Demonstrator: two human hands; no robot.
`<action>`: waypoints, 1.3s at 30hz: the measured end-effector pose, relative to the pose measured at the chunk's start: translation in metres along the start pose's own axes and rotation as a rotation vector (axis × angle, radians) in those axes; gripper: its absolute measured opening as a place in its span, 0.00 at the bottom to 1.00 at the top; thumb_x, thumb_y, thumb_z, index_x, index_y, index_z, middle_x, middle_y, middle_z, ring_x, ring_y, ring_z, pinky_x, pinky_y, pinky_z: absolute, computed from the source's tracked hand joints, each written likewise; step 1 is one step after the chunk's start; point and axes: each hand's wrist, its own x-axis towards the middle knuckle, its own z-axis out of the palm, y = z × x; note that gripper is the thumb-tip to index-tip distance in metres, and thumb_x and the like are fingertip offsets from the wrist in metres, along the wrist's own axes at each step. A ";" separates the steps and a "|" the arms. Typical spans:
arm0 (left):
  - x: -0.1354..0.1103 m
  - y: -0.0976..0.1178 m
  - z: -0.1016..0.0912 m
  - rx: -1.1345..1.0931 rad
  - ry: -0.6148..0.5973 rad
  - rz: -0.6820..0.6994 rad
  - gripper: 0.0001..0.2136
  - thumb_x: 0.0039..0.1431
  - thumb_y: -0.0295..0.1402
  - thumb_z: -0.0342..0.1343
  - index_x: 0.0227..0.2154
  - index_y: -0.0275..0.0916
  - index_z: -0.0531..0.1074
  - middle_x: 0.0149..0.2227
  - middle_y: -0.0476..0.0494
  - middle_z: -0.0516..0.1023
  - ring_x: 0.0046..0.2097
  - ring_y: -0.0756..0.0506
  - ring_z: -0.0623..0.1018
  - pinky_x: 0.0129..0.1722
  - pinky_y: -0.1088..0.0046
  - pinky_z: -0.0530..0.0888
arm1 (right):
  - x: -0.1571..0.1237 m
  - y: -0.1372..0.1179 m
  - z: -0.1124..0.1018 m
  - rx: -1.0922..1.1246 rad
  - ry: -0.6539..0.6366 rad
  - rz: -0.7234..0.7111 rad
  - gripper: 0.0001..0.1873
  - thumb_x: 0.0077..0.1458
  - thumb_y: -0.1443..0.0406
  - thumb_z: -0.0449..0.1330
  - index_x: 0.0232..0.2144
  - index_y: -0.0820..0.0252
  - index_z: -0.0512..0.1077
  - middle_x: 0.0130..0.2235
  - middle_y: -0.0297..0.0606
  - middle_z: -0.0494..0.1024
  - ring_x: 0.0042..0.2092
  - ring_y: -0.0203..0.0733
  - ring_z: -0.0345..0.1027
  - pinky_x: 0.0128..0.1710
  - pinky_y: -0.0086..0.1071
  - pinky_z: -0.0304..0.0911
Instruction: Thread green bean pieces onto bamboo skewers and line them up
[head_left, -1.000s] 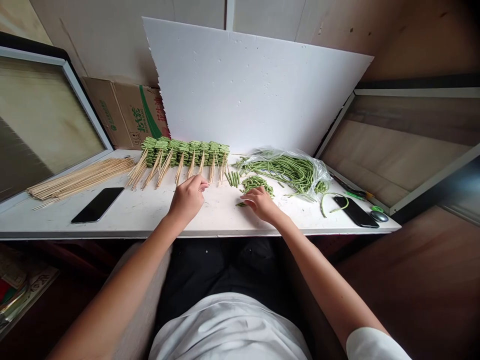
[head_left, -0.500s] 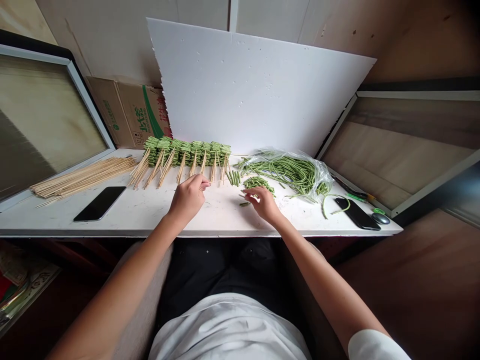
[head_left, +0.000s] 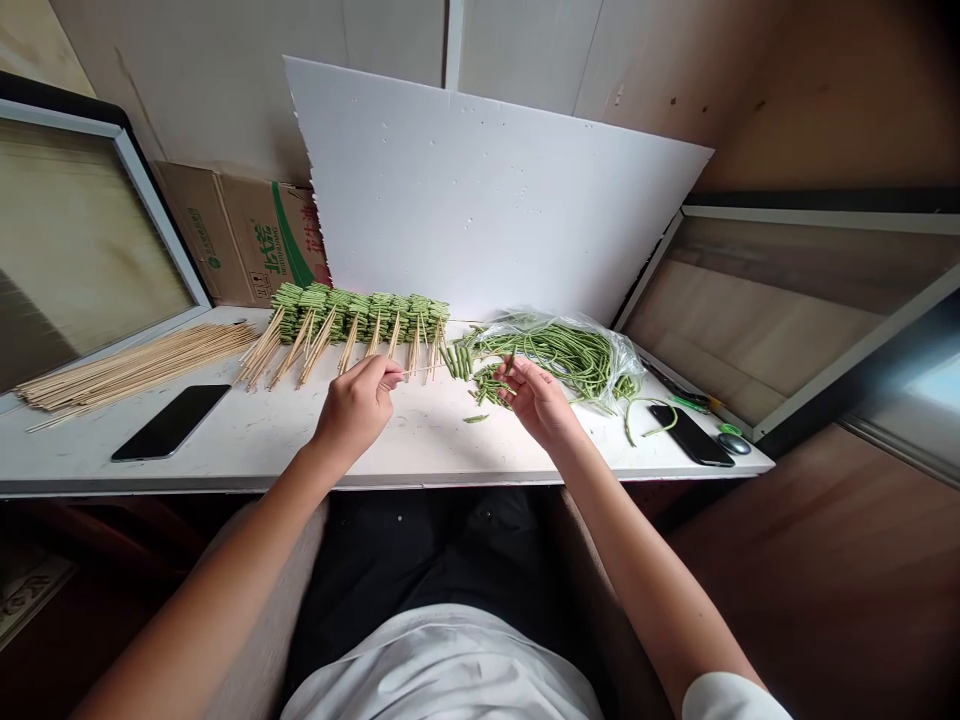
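Observation:
My left hand (head_left: 355,402) is closed on the end of a thin wooden skewer (head_left: 421,372), held level and pointing right. Several short green bean pieces (head_left: 457,361) are threaded side by side on its far end. To the right, my right hand (head_left: 538,398) pinches one cut green bean piece (head_left: 509,366) upright between thumb and fingers. Beneath and beside that hand lies a pile of cut bean pieces (head_left: 487,386), partly hidden by the fingers. One loose piece (head_left: 475,418) rests on the white table in front of the pile.
Finished bean skewers (head_left: 360,315) are stacked along the back. Bare skewers (head_left: 135,370) and a phone (head_left: 172,422) lie left. Long beans (head_left: 574,350) fill a clear plastic bag at right, near another phone (head_left: 690,436) and a computer mouse (head_left: 733,444). A white board (head_left: 480,200) stands behind.
My right hand has lifted from the cut pile with a bean piece, turning its palm upward. My left hand still holds the skewer. The whole view has shifted slightly.

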 end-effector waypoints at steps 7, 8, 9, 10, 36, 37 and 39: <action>0.001 0.007 -0.001 -0.013 0.012 0.063 0.10 0.67 0.19 0.52 0.37 0.40 0.74 0.35 0.45 0.83 0.38 0.45 0.84 0.37 0.72 0.78 | -0.005 -0.006 0.005 0.024 0.010 -0.043 0.22 0.50 0.47 0.77 0.38 0.52 0.81 0.42 0.37 0.82 0.46 0.43 0.76 0.40 0.32 0.72; 0.001 0.007 -0.001 -0.012 0.011 0.061 0.10 0.67 0.19 0.52 0.37 0.40 0.74 0.35 0.45 0.83 0.38 0.45 0.84 0.37 0.72 0.78 | -0.005 -0.006 0.005 0.033 0.009 -0.046 0.21 0.49 0.47 0.77 0.38 0.51 0.81 0.41 0.36 0.81 0.45 0.42 0.75 0.39 0.32 0.71; 0.001 0.007 -0.002 -0.010 0.009 0.057 0.10 0.67 0.19 0.52 0.36 0.40 0.74 0.35 0.45 0.83 0.38 0.44 0.84 0.37 0.72 0.78 | -0.005 -0.006 0.005 0.042 0.008 -0.048 0.21 0.49 0.47 0.78 0.37 0.51 0.81 0.40 0.35 0.81 0.43 0.41 0.74 0.38 0.31 0.71; 0.001 0.007 -0.002 -0.007 0.006 0.054 0.10 0.67 0.19 0.52 0.36 0.40 0.74 0.35 0.45 0.83 0.38 0.44 0.84 0.37 0.72 0.78 | -0.005 -0.006 0.005 0.050 0.007 -0.048 0.21 0.48 0.47 0.78 0.37 0.51 0.81 0.39 0.35 0.80 0.42 0.40 0.73 0.38 0.30 0.70; -0.003 0.003 0.002 -0.006 -0.029 0.035 0.14 0.60 0.14 0.49 0.36 0.39 0.73 0.35 0.45 0.83 0.37 0.45 0.84 0.37 0.73 0.78 | -0.002 -0.003 0.005 0.062 0.046 -0.081 0.20 0.44 0.48 0.80 0.34 0.51 0.83 0.37 0.33 0.79 0.37 0.37 0.70 0.35 0.31 0.69; -0.002 0.004 0.002 -0.009 -0.028 0.036 0.14 0.59 0.13 0.49 0.36 0.39 0.73 0.35 0.46 0.83 0.37 0.46 0.84 0.37 0.73 0.78 | -0.002 -0.002 0.005 0.057 0.054 -0.097 0.20 0.44 0.49 0.81 0.33 0.51 0.83 0.36 0.33 0.79 0.37 0.37 0.69 0.35 0.30 0.68; -0.002 0.005 0.001 -0.009 -0.025 0.038 0.15 0.58 0.13 0.49 0.36 0.39 0.73 0.34 0.46 0.83 0.37 0.46 0.84 0.36 0.73 0.78 | -0.001 0.000 0.005 0.029 0.073 -0.139 0.19 0.44 0.48 0.80 0.31 0.51 0.83 0.36 0.34 0.79 0.36 0.37 0.69 0.34 0.31 0.67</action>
